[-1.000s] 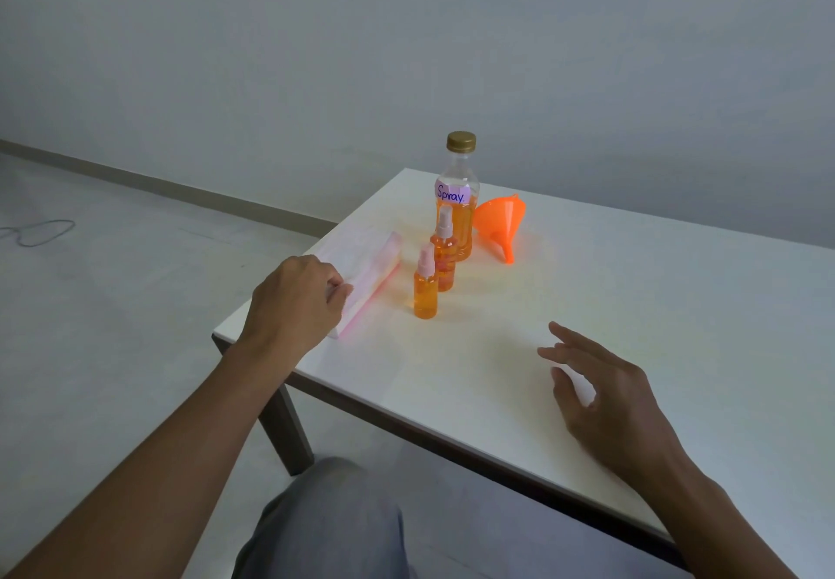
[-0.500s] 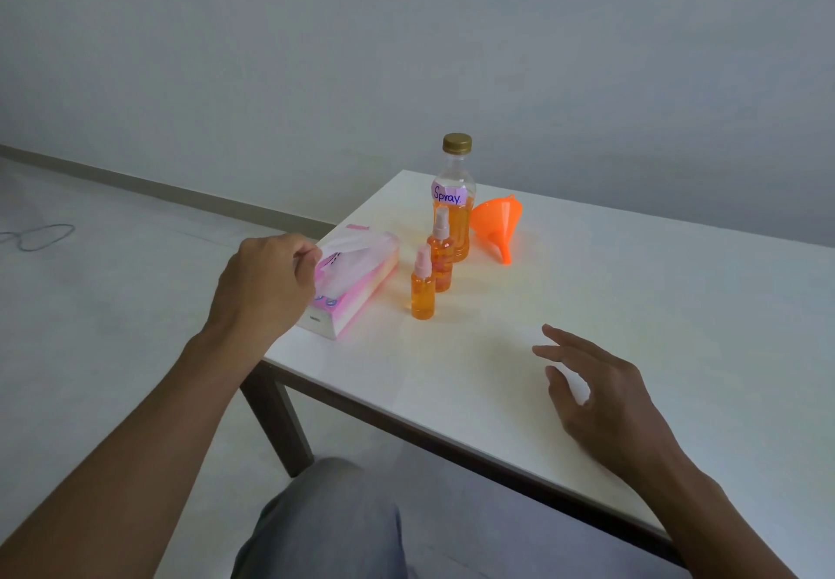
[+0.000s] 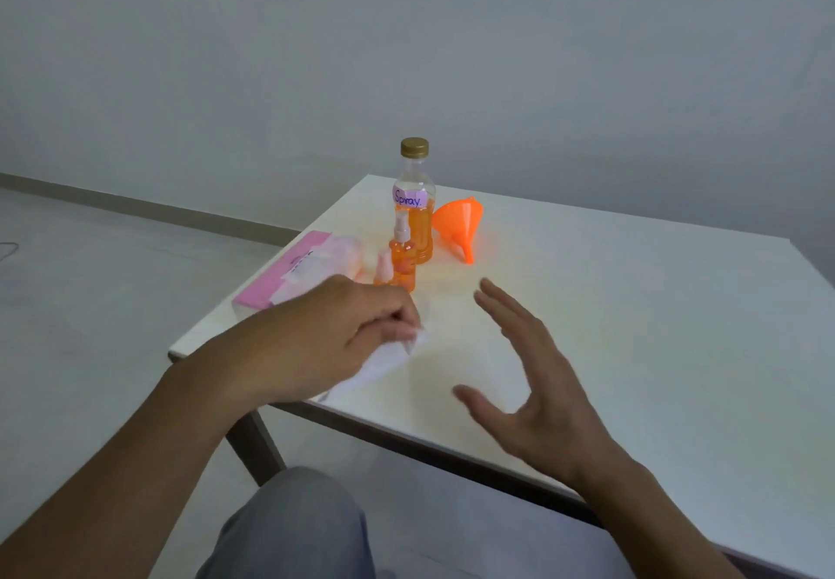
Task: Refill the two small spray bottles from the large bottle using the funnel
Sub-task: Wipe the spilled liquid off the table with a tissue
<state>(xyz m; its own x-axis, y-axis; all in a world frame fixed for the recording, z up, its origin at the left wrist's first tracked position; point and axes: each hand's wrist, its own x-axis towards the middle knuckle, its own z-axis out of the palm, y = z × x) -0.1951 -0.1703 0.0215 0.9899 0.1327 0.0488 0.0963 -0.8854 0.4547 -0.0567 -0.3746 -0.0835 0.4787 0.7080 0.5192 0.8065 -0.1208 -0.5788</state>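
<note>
1. The left hand [image 3: 343, 330] hovers low over the near left part of the white counter [image 3: 632, 330], knuckles up, fingers curled and pinching a white tissue [image 3: 384, 361] that trails down toward the counter edge.
2. The right hand [image 3: 533, 380] is held on edge above the counter, palm facing left, fingers spread and straight, gripping nothing.
3. The large bottle [image 3: 413, 203] stands upright near the far left corner, gold cap on, part full of orange liquid; its pale label reads "Spray".
4. The orange funnel [image 3: 458, 226] lies tipped just right of the large bottle, spout pointing toward the near side.
5. One small spray bottle [image 3: 402, 258] stands in front of the large bottle; the second small spray bottle [image 3: 384, 269] is mostly hidden behind the left hand.
6. The pink tissue box [image 3: 280, 278] lies left of them; its print is too blurred to read.
</note>
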